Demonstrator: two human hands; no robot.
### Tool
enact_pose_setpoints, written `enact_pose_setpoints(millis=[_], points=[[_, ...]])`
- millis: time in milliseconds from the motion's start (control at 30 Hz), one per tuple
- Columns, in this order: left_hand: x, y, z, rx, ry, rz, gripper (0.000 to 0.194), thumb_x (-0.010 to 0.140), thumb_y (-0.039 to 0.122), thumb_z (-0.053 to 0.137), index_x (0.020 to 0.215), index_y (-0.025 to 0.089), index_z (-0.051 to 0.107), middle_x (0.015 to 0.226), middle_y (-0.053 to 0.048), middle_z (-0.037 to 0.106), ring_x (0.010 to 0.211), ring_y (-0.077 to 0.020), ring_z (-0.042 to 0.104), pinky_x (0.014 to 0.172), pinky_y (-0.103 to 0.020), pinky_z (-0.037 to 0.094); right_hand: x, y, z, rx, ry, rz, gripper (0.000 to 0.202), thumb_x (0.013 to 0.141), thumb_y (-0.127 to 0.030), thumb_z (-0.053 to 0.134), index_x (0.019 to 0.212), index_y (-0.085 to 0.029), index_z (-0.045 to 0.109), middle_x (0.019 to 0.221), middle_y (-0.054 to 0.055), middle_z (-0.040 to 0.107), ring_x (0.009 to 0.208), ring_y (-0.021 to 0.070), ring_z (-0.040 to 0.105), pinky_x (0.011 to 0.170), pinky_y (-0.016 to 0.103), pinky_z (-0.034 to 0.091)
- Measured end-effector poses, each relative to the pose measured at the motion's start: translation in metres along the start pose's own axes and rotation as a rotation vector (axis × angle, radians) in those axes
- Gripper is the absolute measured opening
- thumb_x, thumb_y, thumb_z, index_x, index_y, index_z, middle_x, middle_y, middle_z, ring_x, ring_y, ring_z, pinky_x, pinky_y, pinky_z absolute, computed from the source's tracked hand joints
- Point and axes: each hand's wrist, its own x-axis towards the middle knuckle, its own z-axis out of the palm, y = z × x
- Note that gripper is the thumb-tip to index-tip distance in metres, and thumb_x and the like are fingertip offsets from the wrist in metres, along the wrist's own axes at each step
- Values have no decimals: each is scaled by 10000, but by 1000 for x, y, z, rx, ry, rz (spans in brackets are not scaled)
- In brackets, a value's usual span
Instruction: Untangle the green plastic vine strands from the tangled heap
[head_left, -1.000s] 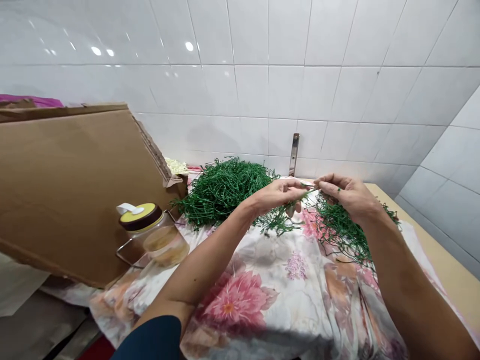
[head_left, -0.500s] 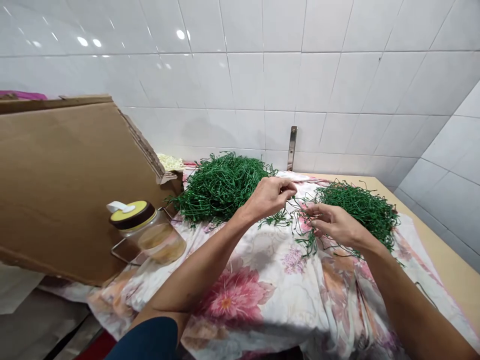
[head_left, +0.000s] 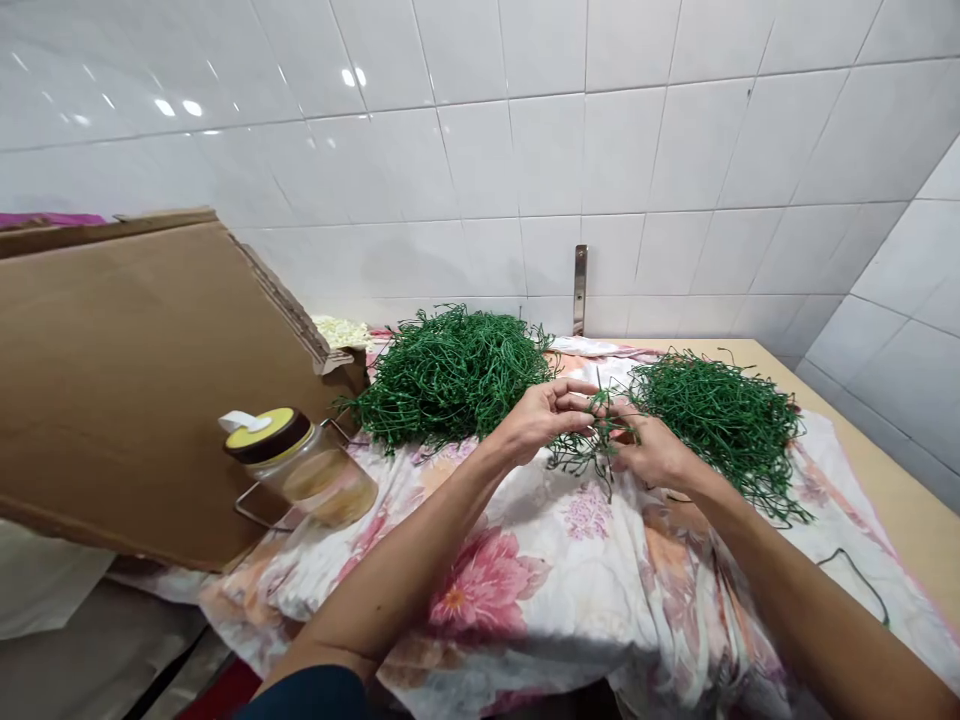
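Between my two hands is a small tangled bunch of thin green plastic-looking stems [head_left: 581, 462], some ends hanging over the cloth. My left hand [head_left: 544, 418] pinches it from the left, fingers closed. On the other side, my right hand [head_left: 654, 450] has its fingers closed on the same bunch, its fingertips partly hidden by stems. Behind my left hand lies a big heap of green stems [head_left: 457, 370]. A second, flatter heap [head_left: 720, 425] lies just right of my right hand.
A floral cloth [head_left: 517, 600] covers the table, whose bare wooden edge [head_left: 907, 540] shows at right. A jar with a yellow-and-brown lid [head_left: 322, 480] stands tilted-looking beside a large cardboard box [head_left: 142, 390] at left. A metal bracket [head_left: 580, 290] rises by the tiled wall.
My hands have come together, the left moving slightly down and right. Loose stems that lay spread between them are now gathered in the fingers. The view has shifted slightly.
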Motion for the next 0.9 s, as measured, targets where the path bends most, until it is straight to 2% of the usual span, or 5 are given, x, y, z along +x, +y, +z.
enact_pose_setpoints(millis=[167,333,433,600,900], points=[[2,-14,-10,167,215,50,253,711,235,824,864,96,679,769,-52,710,671,-121,668,678,-267,555,-8,-5,-17,33,-42,41,660,814,-282,753,1435,-231,536,1204,128,695,828,211,715,553,274,598],[3,-16,-12,269,271,67,273,740,358,799,751,110,685,649,-8,639,577,-90,584,582,-223,492,-10,-21,-24,38,351,-42,436,893,-497,687,1167,-157,667,914,95,715,666,174,658,531,294,586],[1,-20,-5,284,233,47,317,754,416,784,727,118,680,603,12,596,518,-81,530,513,-210,431,-11,-28,-20,11,430,-188,431,916,-539,654,1129,-166,689,925,90,713,725,190,658,572,306,586],[-4,-22,8,249,110,-12,296,801,394,745,757,107,689,577,3,593,488,-82,528,491,-207,409,-9,-25,-4,-258,357,-345,283,934,-407,660,1096,-184,725,1102,105,740,833,202,678,729,336,567],[-10,-20,15,159,-38,-161,242,741,314,799,823,105,708,658,-7,626,541,-91,567,493,-206,428,-4,-10,-5,-223,375,-270,177,888,-345,674,949,-203,759,916,50,769,751,186,686,714,317,537]])
